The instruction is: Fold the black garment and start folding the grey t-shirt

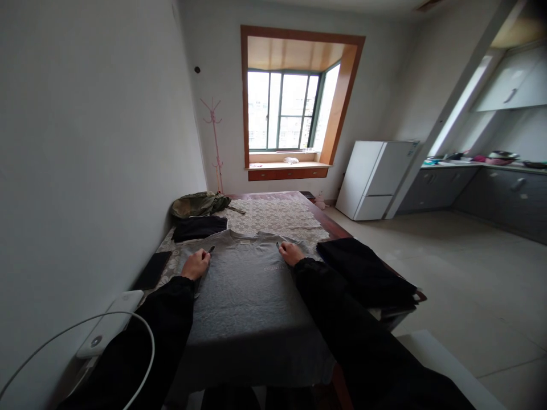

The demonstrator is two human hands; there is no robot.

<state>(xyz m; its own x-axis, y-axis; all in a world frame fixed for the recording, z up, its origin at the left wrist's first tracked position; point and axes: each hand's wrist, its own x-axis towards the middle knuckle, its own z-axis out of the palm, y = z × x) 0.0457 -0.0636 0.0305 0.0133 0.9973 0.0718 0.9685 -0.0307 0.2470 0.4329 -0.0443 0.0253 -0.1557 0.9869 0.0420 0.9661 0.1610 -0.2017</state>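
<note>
A grey T-shirt (pixel 245 290) is spread over the table, its neckline at the far end and its lower part hanging over the near edge. Small print shows on its chest. My left hand (pixel 196 265) is closed in a pinch on the shirt's left side below the shoulder. On the other side, my right hand (pixel 292 254) pinches the fabric near the right shoulder. A small fold of cloth seems to stick out past the fingertips of each hand. Dark sleeves cover both my arms and hide parts of the shirt's sides.
Dark folded clothing (pixel 363 273) lies on the table's right edge, a black folded cloth (pixel 200 228) and a camouflage bag (pixel 199 204) at far left. A dark flat object (pixel 152 270) and a white power strip-like box (pixel 109 324) with a cable are near the wall.
</note>
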